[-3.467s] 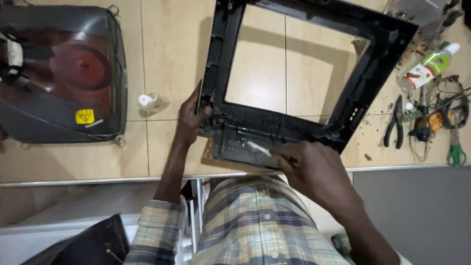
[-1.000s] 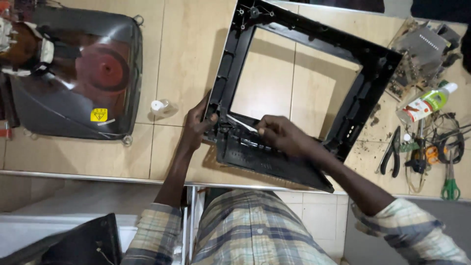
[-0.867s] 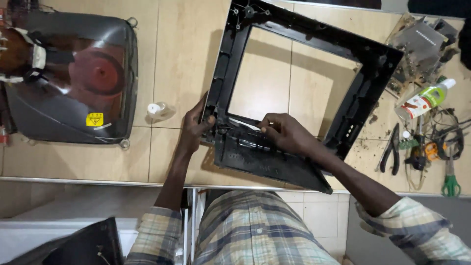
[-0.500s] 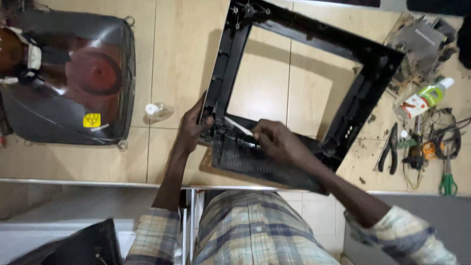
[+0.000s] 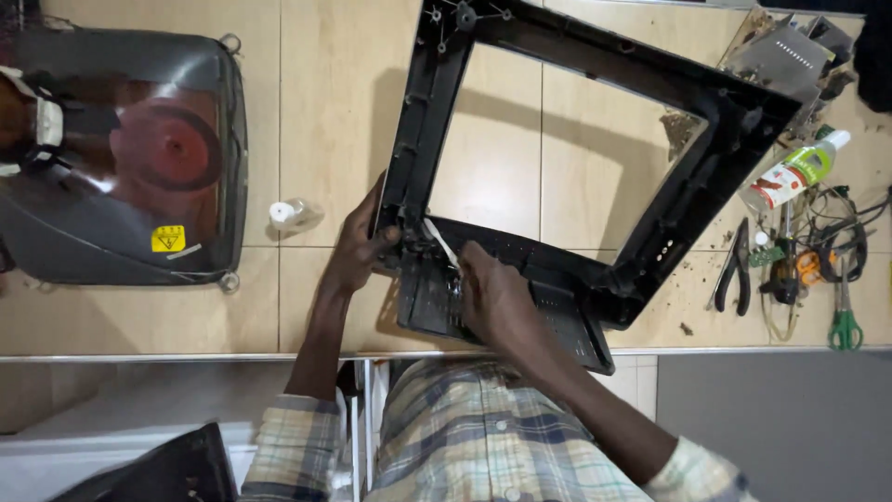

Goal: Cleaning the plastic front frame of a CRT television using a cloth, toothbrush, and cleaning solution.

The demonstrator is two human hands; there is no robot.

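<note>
Nearest the body, the right hand (image 5: pixel 492 297) lies on the lower bar of the black television frame (image 5: pixel 595 186), fingers curled together around a slim light-coloured tool (image 5: pixel 441 244) that points into the bar's left corner; the left hand (image 5: pixel 358 246) clamps the frame's left upright just beside that corner, seemingly to steady it against the tool. The frame rests tilted on the tiled floor (image 5: pixel 316 112), its opening showing bare tile. Further left, a small white bottle (image 5: pixel 288 214) lies on its side, then the picture tube (image 5: pixel 121 158) face down. At far right sit pliers (image 5: pixel 734 274), green-handled scissors (image 5: pixel 844 321) and a spray bottle (image 5: pixel 794 172)
</note>
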